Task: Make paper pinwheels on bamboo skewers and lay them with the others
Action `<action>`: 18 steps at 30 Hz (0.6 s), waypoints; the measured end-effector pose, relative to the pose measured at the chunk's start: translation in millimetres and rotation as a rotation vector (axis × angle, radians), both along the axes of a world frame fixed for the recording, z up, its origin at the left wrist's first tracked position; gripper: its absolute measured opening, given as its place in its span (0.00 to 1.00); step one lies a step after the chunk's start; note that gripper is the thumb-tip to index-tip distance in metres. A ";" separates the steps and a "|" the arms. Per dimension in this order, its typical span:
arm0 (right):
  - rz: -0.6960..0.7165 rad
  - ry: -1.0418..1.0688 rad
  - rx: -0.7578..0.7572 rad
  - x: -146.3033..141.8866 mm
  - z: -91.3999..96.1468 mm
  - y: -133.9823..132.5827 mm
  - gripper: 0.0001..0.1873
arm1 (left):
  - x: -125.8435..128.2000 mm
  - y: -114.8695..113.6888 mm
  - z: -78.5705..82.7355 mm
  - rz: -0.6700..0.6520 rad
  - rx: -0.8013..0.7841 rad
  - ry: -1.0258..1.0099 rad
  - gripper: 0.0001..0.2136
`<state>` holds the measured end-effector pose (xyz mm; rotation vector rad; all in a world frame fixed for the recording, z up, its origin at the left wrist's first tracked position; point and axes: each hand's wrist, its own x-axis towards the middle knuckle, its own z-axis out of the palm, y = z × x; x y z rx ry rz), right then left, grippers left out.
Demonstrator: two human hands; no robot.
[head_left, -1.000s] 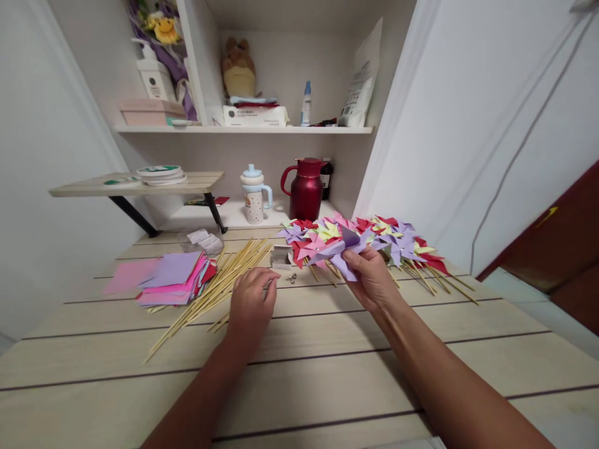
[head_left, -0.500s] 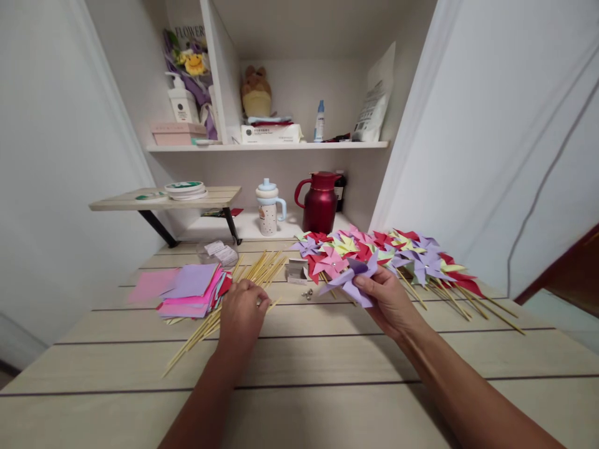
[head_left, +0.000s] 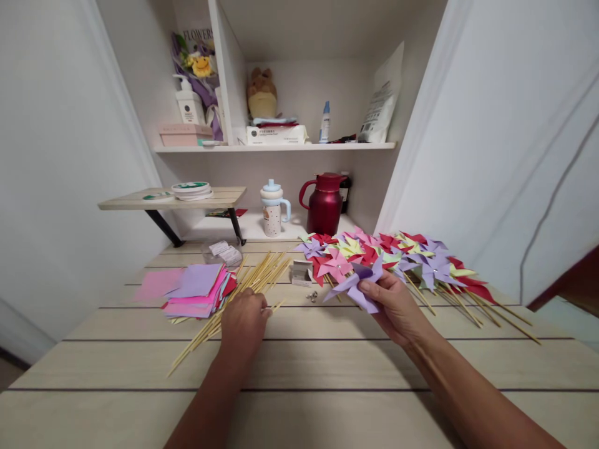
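Observation:
My left hand (head_left: pixel 244 321) is closed at the near side of a loose pile of thin wooden sticks (head_left: pixel 266 271). The tip of one stick (head_left: pixel 279 305) pokes out past its thumb and fingers; the rest of that stick is hidden by the hand. Raised over the table, my right hand (head_left: pixel 389 299) pinches a folded lilac paper pinwheel (head_left: pixel 352 287) between thumb and fingers. Small metal pins or bells (head_left: pixel 312 297), too small to name surely, lie between the hands, just in front of a small open box (head_left: pixel 302 273).
Several finished pinwheels on sticks (head_left: pixel 435 269) spread across the right back. Left of the sticks lies a stack of coloured paper squares (head_left: pixel 196 284), with a clear container (head_left: pixel 223 252) behind. A cup (head_left: pixel 272 215), red jug (head_left: pixel 324 206) and low stand (head_left: pixel 224 198) are at the back.
The whole view has shifted slightly to the right. My left hand's fingers have drawn closer together around the stick. My right hand still holds the lilac pinwheel in nearly the same place.

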<state>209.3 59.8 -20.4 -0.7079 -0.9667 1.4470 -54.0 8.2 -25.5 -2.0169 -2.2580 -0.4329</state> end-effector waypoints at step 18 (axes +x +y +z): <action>0.032 -0.009 -0.028 -0.4 -3.4 -0.4 0.16 | 5.2 0.3 -0.6 0.028 -0.063 -0.022 0.02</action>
